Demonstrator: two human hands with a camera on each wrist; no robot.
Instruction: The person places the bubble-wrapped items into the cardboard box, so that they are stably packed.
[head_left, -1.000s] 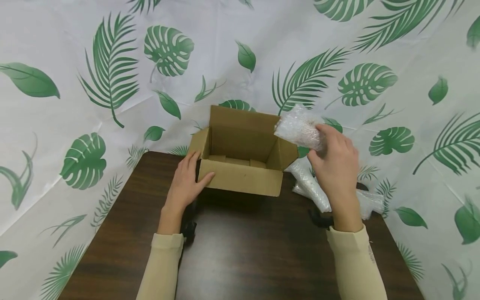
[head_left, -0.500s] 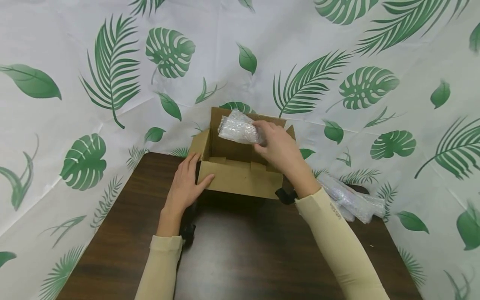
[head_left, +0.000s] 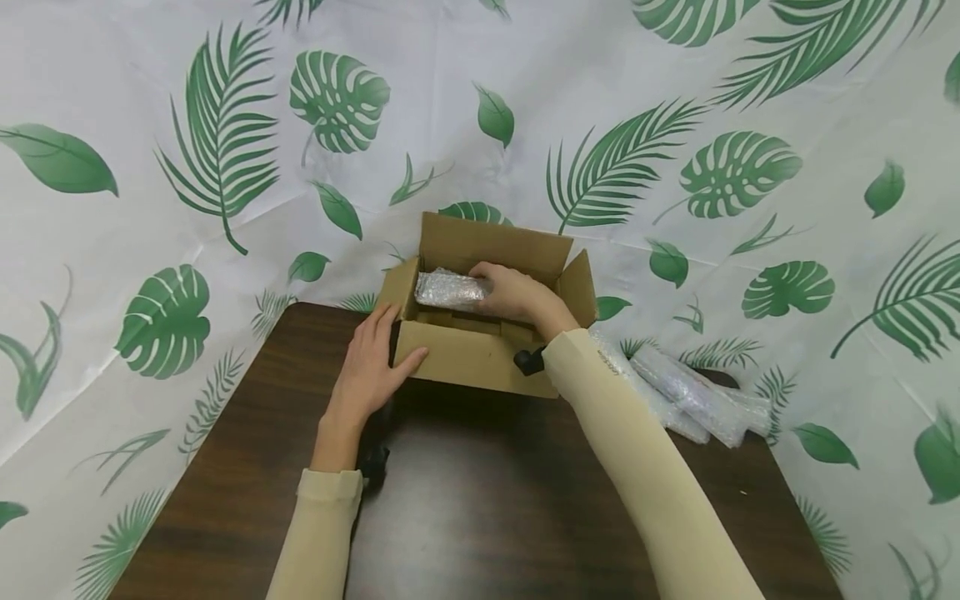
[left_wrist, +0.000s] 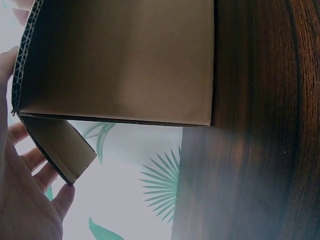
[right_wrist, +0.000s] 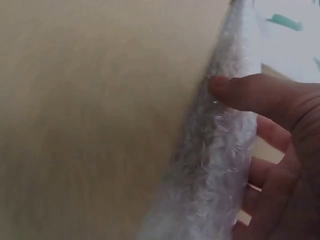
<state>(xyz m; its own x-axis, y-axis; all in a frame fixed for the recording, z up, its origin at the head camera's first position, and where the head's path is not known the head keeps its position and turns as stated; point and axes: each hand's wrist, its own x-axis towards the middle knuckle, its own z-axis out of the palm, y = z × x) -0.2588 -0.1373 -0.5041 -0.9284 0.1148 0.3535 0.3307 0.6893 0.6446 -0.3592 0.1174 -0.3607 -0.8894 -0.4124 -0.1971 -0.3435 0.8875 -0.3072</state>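
An open cardboard box [head_left: 480,354] stands on the table with its flaps folded outward. My left hand [head_left: 365,362] holds its near left corner, thumb over the front flap and fingers along the side flap [left_wrist: 62,147]. My right hand [head_left: 517,293] reaches into the box opening and grips a bubble-wrapped bundle [head_left: 450,289], which lies lengthwise between the box walls. In the right wrist view the thumb presses one side of the bubble wrap [right_wrist: 215,150] and the fingers lie behind it. What is inside the wrap is hidden.
More bubble-wrapped bundles [head_left: 693,392] lie on the table's right side, beyond the right forearm. The dark wooden table [head_left: 465,500] reaches back to a white leaf-printed sheet [head_left: 420,100] hanging behind and beside it. Dark camera mounts [head_left: 529,361] sit at the wrists.
My right hand has carried the bubble-wrapped bundle leftward from the right of the box, over it and down into its opening. My left hand has stayed on the box corner.
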